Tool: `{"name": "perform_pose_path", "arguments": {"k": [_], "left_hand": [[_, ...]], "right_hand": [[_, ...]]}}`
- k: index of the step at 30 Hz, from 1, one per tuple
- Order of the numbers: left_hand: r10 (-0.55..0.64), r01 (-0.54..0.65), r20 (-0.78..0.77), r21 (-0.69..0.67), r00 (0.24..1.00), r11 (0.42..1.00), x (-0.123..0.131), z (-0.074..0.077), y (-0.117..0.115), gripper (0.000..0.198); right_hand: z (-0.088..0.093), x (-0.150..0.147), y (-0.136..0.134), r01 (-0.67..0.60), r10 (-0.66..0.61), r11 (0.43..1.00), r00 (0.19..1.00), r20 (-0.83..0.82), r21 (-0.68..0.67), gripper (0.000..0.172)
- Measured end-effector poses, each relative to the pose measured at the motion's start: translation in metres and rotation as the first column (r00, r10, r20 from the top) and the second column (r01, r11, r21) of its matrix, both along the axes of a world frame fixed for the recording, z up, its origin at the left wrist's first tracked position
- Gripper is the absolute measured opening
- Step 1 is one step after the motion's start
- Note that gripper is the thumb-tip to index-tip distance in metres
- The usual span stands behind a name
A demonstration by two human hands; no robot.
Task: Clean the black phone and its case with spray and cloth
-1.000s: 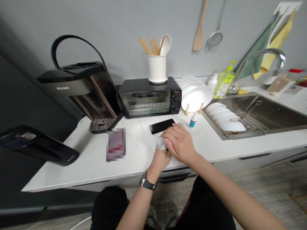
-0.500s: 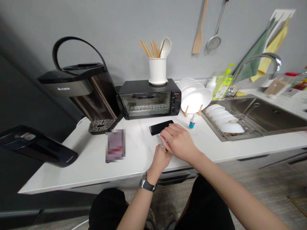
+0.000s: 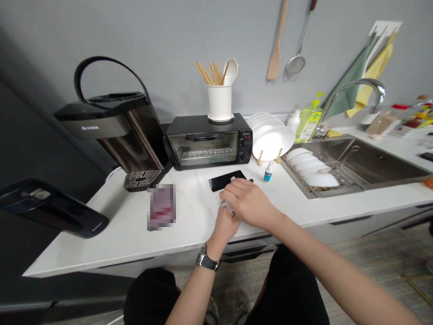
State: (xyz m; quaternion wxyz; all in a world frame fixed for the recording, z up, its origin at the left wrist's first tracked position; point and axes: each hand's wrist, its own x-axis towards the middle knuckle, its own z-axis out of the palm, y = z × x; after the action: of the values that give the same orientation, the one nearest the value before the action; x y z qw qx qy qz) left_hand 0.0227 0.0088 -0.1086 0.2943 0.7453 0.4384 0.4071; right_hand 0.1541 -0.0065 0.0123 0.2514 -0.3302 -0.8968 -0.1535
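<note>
Phone (image 3: 218, 182): black slab, flat on the white desk (image 3: 191, 210), its near right part hidden by the hands in this view.
Right hand (image 3: 250, 201): laid across the top of the left, fingers bent and knuckles up; its palm is out of sight, so I cannot tell how firmly it grips.
Left hand (image 3: 226, 224): below the right one and touching it, thumb side up, most of its fingers covered; whether it is closed on anything I cannot tell.
Pale piece (image 3: 225, 203): whitish, partly see-through, showing between the two hands above the near edge of the desk; mostly hidden, its kind unclear.
Watch (image 3: 207, 259): dark strap, around the left wrist.
Small bottle (image 3: 268, 173): white with a blue label, upright, to the right of the phone and apart from the hands.
Blurred patch (image 3: 162, 208): purplish and pixelated, left of the hands, contents unreadable.
Oven (image 3: 208, 146): black, behind the phone, a white holder (image 3: 219, 103) with chopsticks (image 3: 210, 73) and a spoon (image 3: 231, 70) on top.
Plates (image 3: 273, 141): white, standing in a row right of the oven.
Sink (image 3: 372, 158): steel, bowls (image 3: 320, 179) leaning in its left side.
Dispenser (image 3: 140, 140): dark, tall, at the left, its handle raised.
</note>
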Motion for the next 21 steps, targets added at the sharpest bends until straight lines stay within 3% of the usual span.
{"name": "perform_pose_path", "arguments": {"k": [2,6,8,11,13,14,16,19,21], "left_hand": [[0.004,-0.003,-0.029,0.011,1.000,1.000,0.000,0.001,0.000,0.016],[0.003,0.000,-0.072,0.034,0.997,0.999,0.005,0.006,0.000,0.020],[0.013,-0.010,-0.083,0.043,0.997,0.999,0.007,0.006,0.001,0.018],[0.036,-0.032,-0.096,0.044,0.995,0.999,0.007,0.002,0.002,0.014],[0.042,-0.038,-0.109,0.043,0.993,0.998,0.006,-0.001,0.002,0.014],[0.044,-0.039,-0.114,0.046,0.992,0.998,0.007,-0.001,0.003,0.014],[0.044,-0.038,-0.122,0.055,0.992,0.998,0.009,-0.001,0.004,0.017],[0.042,-0.034,-0.133,0.063,0.990,0.997,0.012,0.002,0.005,0.024],[0.038,-0.030,-0.139,0.063,0.990,0.998,0.012,0.004,0.006,0.020]], "right_hand": [[-0.001,0.004,0.004,-0.029,0.029,1.000,1.000,0.000,-0.011,0.016],[-0.002,0.018,0.006,0.238,-0.273,0.958,0.925,-0.265,-0.158,0.041],[-0.002,0.019,0.002,0.299,-0.345,0.935,0.891,-0.295,-0.191,0.038],[0.000,0.014,-0.003,0.165,-0.182,0.981,0.966,-0.183,-0.103,0.019],[0.001,0.014,-0.003,0.030,-0.037,0.997,0.994,-0.100,-0.071,0.021],[0.001,0.017,-0.002,0.018,-0.026,0.997,0.995,-0.098,-0.079,0.021],[0.000,0.024,0.001,0.124,-0.145,0.984,0.974,-0.174,-0.124,0.024],[-0.002,0.031,0.002,0.339,-0.378,0.923,0.885,-0.271,-0.180,0.044],[-0.001,0.027,-0.002,0.375,-0.403,0.915,0.878,-0.259,-0.151,0.040]]}}
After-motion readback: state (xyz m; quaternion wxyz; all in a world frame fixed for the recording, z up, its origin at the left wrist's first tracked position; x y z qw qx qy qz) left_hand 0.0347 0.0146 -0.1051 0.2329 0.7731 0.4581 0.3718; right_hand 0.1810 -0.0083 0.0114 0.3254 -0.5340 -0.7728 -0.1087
